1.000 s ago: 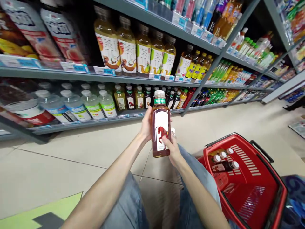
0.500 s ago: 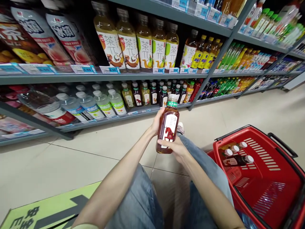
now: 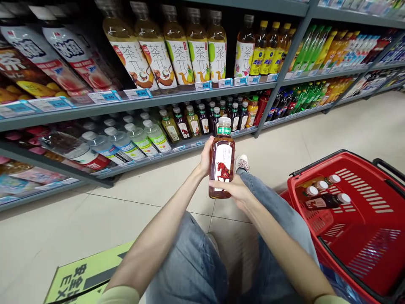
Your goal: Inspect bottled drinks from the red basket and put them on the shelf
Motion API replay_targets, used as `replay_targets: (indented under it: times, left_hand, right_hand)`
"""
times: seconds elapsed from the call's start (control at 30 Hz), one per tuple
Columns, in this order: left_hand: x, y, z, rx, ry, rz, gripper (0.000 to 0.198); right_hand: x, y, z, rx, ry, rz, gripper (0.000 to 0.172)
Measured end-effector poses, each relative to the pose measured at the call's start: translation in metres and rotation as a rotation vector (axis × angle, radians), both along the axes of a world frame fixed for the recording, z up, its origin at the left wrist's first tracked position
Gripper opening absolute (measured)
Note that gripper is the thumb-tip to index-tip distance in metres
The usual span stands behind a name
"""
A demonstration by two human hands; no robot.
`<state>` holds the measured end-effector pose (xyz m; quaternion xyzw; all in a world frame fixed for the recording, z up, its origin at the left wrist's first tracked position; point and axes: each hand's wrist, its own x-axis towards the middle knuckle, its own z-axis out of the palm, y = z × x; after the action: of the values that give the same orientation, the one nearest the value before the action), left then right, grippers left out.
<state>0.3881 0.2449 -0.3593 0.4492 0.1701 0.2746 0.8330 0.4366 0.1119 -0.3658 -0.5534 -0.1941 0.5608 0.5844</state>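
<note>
A large bottle of dark reddish-brown tea [image 3: 224,158] stands almost upright between my two hands, its white label with a red horse facing me. It has a pale cap and a green neck band. My left hand [image 3: 206,157] grips its left side near the shoulder, fingers mostly hidden behind. Lower down, my right hand [image 3: 236,189] wraps round the base from the right, the thumb lying across the label. Beyond the bottle, similar smaller-looking tea bottles [image 3: 202,120] line the bottom shelf.
A red shopping basket [image 3: 373,215] stands on the floor at right, with several white-capped bottles [image 3: 325,200] in it. Shelves [image 3: 142,103] of drinks run across the front. Clear-drink bottles [image 3: 136,141] fill the lower left. A green floor sign [image 3: 91,274] lies at lower left.
The view has shifted, so the basket appears higher and further right. Both hands still hold the tea bottle, which now looks more upright and slightly higher in the view.
</note>
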Motion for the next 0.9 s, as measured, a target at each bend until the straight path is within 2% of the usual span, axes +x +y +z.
replay_targets:
  times: [0.17,0.5,0.9]
  left_hand:
    - [-0.0003,0.0001,-0.0005,0.02,-0.03,-0.005,0.075]
    - [-0.0016,0.0008,-0.0021,0.046,-0.002,0.012,0.079]
    - [-0.0008,-0.0004,-0.0003,-0.006,-0.003,0.019,0.074]
  right_hand:
    - [0.0012,0.0005,0.0006,0.03,0.013,0.026,0.065]
    - [0.0002,0.0001,0.0001,-0.011,-0.003,0.001,0.067]
    - [0.001,-0.0013,0.0049,0.012,-0.019,0.025,0.061]
